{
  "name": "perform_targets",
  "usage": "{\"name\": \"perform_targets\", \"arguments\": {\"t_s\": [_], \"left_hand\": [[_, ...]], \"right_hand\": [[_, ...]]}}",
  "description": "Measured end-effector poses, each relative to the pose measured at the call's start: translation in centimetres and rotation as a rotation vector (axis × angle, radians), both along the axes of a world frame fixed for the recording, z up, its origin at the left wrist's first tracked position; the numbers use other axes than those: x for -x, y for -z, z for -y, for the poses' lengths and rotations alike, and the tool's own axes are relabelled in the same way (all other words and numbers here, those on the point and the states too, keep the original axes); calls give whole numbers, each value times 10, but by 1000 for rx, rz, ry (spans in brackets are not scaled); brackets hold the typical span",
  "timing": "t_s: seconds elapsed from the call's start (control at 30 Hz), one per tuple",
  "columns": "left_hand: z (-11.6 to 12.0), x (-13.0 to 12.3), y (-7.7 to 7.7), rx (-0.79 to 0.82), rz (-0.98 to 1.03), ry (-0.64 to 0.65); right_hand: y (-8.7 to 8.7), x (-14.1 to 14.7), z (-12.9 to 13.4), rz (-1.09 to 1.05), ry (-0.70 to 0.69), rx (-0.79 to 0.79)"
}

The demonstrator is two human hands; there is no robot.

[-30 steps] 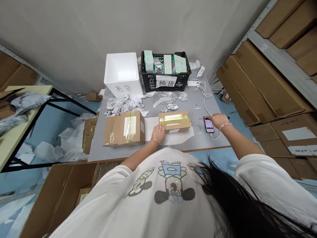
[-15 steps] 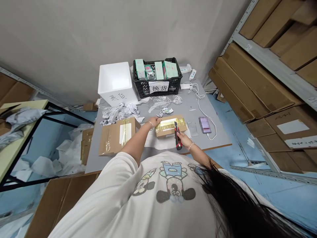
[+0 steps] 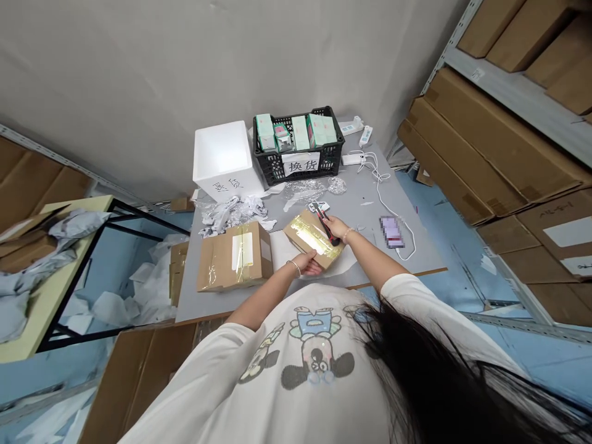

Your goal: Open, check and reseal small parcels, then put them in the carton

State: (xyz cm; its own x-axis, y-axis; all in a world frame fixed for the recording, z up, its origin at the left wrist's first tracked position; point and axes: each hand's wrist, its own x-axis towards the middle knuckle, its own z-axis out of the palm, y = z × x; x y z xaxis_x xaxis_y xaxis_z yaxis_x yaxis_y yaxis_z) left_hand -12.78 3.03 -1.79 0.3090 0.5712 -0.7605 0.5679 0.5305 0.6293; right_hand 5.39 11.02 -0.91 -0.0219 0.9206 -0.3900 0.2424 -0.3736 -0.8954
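Grey work table (image 3: 370,203), shelving with flat brown cartons (image 3: 490,148) to the right of it. On the table, everything placed from my small taped carton (image 3: 311,239): it sits tilted and turned at an angle on a white sheet (image 3: 282,246), near edge raised, gold-tinted tape across the top.

Black plastic crate (image 3: 272,172) is beyond the small taped carton, holding pale green boxes (image 3: 300,132) and a paper label with Chinese characters. White foam box (image 3: 222,157) is beyond it too, further left, just beside the crate. Larger taped carton (image 3: 231,259) lies left of it, close but apart. Crumpled white paper (image 3: 231,213) and clear plastic wrap (image 3: 300,191) are on its far side. Phone (image 3: 391,232), screen blurred, lies to its right, with a white charging cable (image 3: 388,206) running away from it.

My left hand (image 3: 308,264) is open and narrow, fingers tucked under the near edge of the small taped carton, holding it up. My right hand (image 3: 335,228) is closed around a red and black utility knife (image 3: 326,225), its tip over the far corner. Cannot tell if the blade touches tape.
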Motion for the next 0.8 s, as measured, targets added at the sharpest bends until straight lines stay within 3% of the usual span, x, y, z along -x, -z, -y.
{"name": "perform_targets", "arguments": {"t_s": [0.07,0.13,0.27,0.4,0.43,0.5,0.6,0.8], "left_hand": [[7,-11,-3,121,95,4],[7,-14,-9,87,89,23],[-18,11,-25,-339,-62,-23],[-65,48,-27,-735,-299,-261],[-74,53,-23,-796,-361,-267],[-84,58,-14,-775,-401,-162],[-78,55,-6,-658,-442,8],[-28,43,-9,-531,-647,1]], "right_hand": [[-8,1,-7,37,-22,-11],[-15,-8,-6,83,3,-45],[-13,-40,34,152,218,-115],[8,-44,102,74,480,-28],[14,-39,116,16,507,5],[24,-25,133,-137,546,60],[31,-13,129,-299,563,90],[17,-32,69,-353,579,72]]}}
